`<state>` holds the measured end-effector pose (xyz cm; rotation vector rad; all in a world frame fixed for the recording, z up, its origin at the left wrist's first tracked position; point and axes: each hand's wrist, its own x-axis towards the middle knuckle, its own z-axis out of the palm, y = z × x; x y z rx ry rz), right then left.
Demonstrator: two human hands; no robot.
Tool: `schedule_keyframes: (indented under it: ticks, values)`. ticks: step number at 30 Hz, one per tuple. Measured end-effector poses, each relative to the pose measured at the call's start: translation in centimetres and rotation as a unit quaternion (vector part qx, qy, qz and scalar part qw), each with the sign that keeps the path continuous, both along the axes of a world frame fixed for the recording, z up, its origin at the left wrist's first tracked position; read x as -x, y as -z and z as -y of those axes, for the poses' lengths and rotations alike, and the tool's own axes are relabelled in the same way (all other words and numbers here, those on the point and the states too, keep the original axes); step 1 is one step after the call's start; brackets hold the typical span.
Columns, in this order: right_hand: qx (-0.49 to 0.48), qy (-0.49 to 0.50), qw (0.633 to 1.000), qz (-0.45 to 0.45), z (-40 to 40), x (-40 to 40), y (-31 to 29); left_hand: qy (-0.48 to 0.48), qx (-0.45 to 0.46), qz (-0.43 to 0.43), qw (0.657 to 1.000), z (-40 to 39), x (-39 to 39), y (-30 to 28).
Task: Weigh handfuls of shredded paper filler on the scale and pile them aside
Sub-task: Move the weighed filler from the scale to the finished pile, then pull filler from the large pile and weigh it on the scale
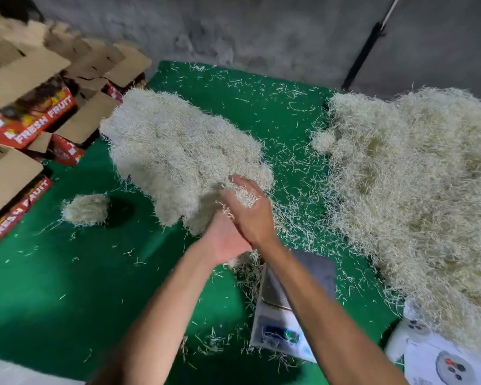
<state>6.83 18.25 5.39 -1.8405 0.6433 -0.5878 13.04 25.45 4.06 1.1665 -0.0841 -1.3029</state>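
Both hands, left hand (228, 240) and right hand (249, 209), clutch a paper handful (243, 197) at the weighed pile (178, 151), 12 o'clock of the scale (283, 309). Judged: piling step; next, release, then regrab from the bulk heap (414, 190), 3 o'clock.

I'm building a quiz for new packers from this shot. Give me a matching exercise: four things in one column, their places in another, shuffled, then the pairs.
Things
1. fruit boxes
2. scale
3. largest filler heap
4. small filler clump

Places
A. under the right forearm, near the bottom centre
B. alone on the green mat, left of the hands
C. stacked at the far left
D. along the right side of the mat

Pairs: 1-C, 2-A, 3-D, 4-B
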Motion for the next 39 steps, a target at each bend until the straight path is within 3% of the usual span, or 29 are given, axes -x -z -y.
schedule_keyframes:
  ticks: [3, 5, 6, 7, 8, 11, 16, 21, 25, 26, 29, 30, 35, 39]
  values:
    - [0.046, -0.019, 0.998, 0.024, -0.5, -0.4, 1.7, -0.101, 0.029, 0.094, 0.99, -0.8, -3.8, -1.2]
    - [0.121, -0.051, 0.989, 0.071, -2.7, -1.5, 2.8, -0.155, 0.039, -0.011, 0.987, -0.7, -3.8, -1.1]
    - [0.148, -0.053, 0.983, 0.096, -3.5, -2.5, 3.0, -0.162, 0.101, -0.084, 0.978, -0.5, -2.9, -1.1]
    - [0.152, -0.037, 0.982, 0.103, -3.5, -3.6, 2.8, -0.181, 0.13, -0.163, 0.961, 0.2, -2.2, -0.6]
    - [0.132, -0.012, 0.986, 0.101, -2.8, -4.7, 2.6, -0.188, 0.147, -0.189, 0.952, 0.7, -1.6, -1.4]
    - [0.074, 0.035, 0.996, 0.036, 0.9, -6.2, 2.4, -0.119, 0.022, -0.156, 0.98, 0.9, -4.2, -2.2]
    - [0.208, -0.065, 0.976, 0.017, -0.2, -7.1, 5.5, -0.182, -0.047, -0.146, 0.971, 1.2, -10.1, -0.6]
    - [0.284, -0.053, 0.955, -0.066, 4.8, -14.4, 2.1, -0.141, 0.089, -0.216, 0.962, -0.1, -12.7, 0.3]
    - [0.397, 0.004, 0.917, 0.027, 5.8, -20.9, -0.8, -0.266, 0.07, -0.142, 0.951, -1.7, -16.8, 1.3]
    - [0.423, -0.03, 0.906, 0.0, 5.9, -21.8, -0.8, -0.276, 0.052, -0.117, 0.953, -2.1, -17.4, 1.6]
    - [0.452, -0.151, 0.848, -0.234, 6.2, -22.0, 1.8, -0.272, -0.006, -0.071, 0.96, -2.7, -17.8, 2.2]
    - [0.438, -0.167, 0.84, -0.272, 6.3, -21.1, 2.9, -0.269, -0.022, -0.059, 0.961, -2.5, -17.6, 2.2]
    - [0.353, -0.101, 0.925, -0.1, 6.2, -15.8, 3.1, -0.222, -0.031, -0.019, 0.974, 0.5, -15.2, 1.2]
    - [0.276, -0.043, 0.956, -0.085, 7.9, -9.3, 2.4, -0.144, -0.025, 0.015, 0.989, 4.6, -11.4, -0.1]
